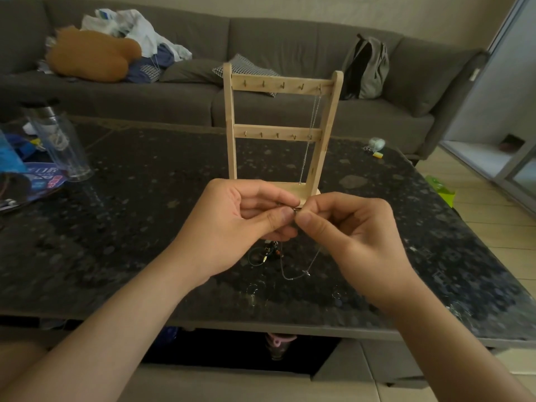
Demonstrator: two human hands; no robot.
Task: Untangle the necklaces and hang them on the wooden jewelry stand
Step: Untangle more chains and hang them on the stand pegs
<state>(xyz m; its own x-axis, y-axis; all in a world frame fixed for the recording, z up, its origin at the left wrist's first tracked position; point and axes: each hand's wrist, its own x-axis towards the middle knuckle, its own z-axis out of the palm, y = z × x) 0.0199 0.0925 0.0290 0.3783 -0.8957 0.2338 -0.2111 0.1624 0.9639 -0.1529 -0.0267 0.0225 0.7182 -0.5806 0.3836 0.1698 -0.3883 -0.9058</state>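
Grey sofa (290, 111) ran across the back, strewn with clothes; a grey backpack (367, 71) leaned on its right end. Dark speckled desk (130, 227) filled the foreground. Wooden jewelry stand (278, 132) stood upright near the middle of the desk, two hook rails across it; one thin silver necklace (306, 158) hung from the right-most hook of the top rail, reaching down to the base. Clear bottle (58, 140) stood at the left side of the desk. Both hands met just in front of the stand's base; left hand (232, 224) and right hand (356, 236) each pinched, thumb against forefinger, the top of a fine silver chain (307, 272), fingertips nearly touching; the chain drooped in a loop under the hands toward the desk, a small pendant at its low point. Small dark tangle of jewelry (268, 252) lay on the desk below the left hand, just beside the loop.
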